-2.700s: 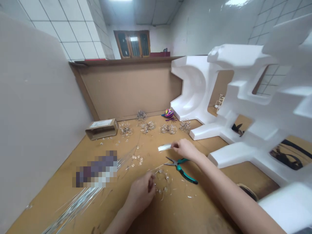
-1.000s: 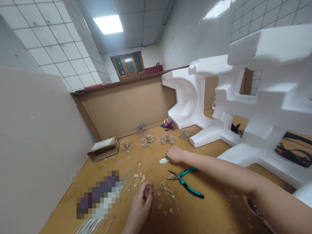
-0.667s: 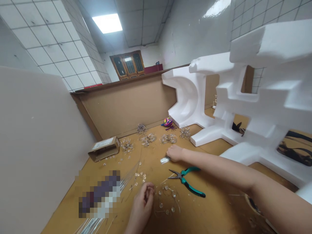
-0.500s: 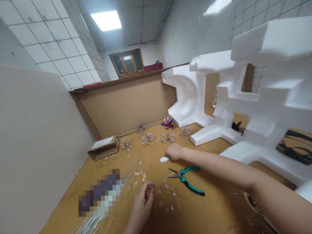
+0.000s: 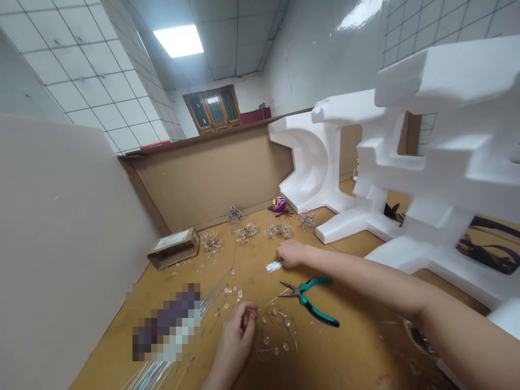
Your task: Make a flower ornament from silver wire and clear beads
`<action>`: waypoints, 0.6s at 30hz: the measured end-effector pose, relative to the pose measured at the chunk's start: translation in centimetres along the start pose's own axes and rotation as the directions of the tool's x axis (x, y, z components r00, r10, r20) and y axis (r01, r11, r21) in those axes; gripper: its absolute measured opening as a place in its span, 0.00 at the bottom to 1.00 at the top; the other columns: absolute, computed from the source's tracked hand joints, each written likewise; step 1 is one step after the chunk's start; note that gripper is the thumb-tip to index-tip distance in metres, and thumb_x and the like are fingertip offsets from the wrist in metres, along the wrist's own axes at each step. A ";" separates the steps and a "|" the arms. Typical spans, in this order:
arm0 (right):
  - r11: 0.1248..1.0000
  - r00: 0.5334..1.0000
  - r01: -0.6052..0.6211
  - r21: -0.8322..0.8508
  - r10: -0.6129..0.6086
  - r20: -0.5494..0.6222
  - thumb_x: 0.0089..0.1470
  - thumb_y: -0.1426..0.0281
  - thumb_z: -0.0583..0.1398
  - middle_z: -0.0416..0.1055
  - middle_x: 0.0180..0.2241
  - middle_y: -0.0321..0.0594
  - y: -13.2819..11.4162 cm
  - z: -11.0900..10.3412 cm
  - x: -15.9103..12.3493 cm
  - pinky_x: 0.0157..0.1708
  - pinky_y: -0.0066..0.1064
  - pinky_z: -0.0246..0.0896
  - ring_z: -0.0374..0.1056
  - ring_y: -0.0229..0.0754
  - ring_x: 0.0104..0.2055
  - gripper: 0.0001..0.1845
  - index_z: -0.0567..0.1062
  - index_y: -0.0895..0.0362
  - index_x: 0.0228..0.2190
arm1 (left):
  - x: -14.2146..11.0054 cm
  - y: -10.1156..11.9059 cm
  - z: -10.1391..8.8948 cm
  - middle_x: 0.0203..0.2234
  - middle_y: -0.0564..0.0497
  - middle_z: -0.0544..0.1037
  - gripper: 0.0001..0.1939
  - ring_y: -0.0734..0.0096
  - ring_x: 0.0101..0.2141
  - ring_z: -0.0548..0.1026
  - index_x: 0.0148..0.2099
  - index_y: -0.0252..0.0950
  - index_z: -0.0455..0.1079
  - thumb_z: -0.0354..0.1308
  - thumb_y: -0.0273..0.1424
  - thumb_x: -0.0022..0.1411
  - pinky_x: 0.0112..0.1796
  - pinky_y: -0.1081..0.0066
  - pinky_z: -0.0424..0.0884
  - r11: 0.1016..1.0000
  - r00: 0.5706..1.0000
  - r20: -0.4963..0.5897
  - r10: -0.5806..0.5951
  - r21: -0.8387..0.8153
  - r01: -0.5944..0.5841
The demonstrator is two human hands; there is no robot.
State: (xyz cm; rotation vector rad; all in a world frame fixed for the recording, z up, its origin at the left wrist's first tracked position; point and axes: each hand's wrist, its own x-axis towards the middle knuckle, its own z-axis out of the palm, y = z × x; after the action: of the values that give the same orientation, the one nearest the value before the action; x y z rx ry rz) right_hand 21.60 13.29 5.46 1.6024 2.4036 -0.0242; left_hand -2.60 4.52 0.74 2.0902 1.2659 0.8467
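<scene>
My right hand [image 5: 291, 253] is stretched forward over the table, its fingers closed at the end of a small bundle of short silver wires [image 5: 273, 266]. The fingertips are hidden behind the hand. Nearer to me, my left hand [image 5: 238, 336] rests with curled fingers; whatever may be between them does not show. Just to its right lies a loose wire ring with clear beads [image 5: 276, 351] along it. Needle-nose pliers [image 5: 303, 295] with teal and black handles lie with jaws slightly apart, between the ring and my right forearm.
Clear loose beads [image 5: 227, 291] lie left of centre. Long straight wires [image 5: 152, 374] lie at front left beside a blurred patch. Several beaded wire shapes [image 5: 246, 232] and a colourful ball-like toy [image 5: 278, 204] stand at the back. A small open carton [image 5: 174, 250] and white foam packing [image 5: 345, 230] flank them.
Both hands stay almost where they were. The view has shifted very slightly; the pliers, the beaded ring and the wires lie as before.
</scene>
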 end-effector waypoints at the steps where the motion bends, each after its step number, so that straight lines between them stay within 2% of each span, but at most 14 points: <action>1: 1.000 1.000 0.002 0.002 -0.002 0.005 0.55 0.66 0.54 0.64 0.45 0.43 0.0 0.0 0.0 0.40 0.39 0.62 0.64 0.42 0.42 0.17 0.66 0.59 0.45 | 0.0 0.1 0.0 0.22 0.53 0.70 0.12 0.72 0.23 0.66 0.33 0.36 0.67 0.46 0.37 0.59 0.26 0.75 0.60 1.000 1.000 -0.004 0.007 0.002 -0.007; 9: 1.000 1.000 0.010 0.020 -0.010 0.024 0.55 0.66 0.54 0.65 0.45 0.43 0.4 0.1 0.2 0.40 0.39 0.62 0.64 0.42 0.42 0.17 0.66 0.59 0.45 | 0.6 1.3 -0.2 0.21 0.52 0.71 0.13 0.71 0.23 0.67 0.32 0.36 0.68 0.48 0.39 0.57 0.25 0.74 0.61 0.999 0.998 -0.049 0.027 -0.020 -0.028; 18: 0.999 0.999 0.048 -0.002 -0.048 -0.019 0.55 0.66 0.54 0.64 0.45 0.43 0.5 0.8 0.5 0.40 0.39 0.62 0.64 0.41 0.42 0.16 0.66 0.58 0.45 | 3.1 1.6 -0.4 0.24 0.52 0.70 0.11 0.71 0.25 0.66 0.34 0.36 0.67 0.46 0.35 0.58 0.28 0.73 0.60 0.994 0.993 -0.066 0.095 0.060 -0.092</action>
State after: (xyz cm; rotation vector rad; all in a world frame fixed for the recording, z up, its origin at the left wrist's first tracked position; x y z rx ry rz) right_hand 22.07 13.84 4.61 1.5512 2.4549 -0.0163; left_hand -0.94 6.71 2.89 2.1973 1.2492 0.9413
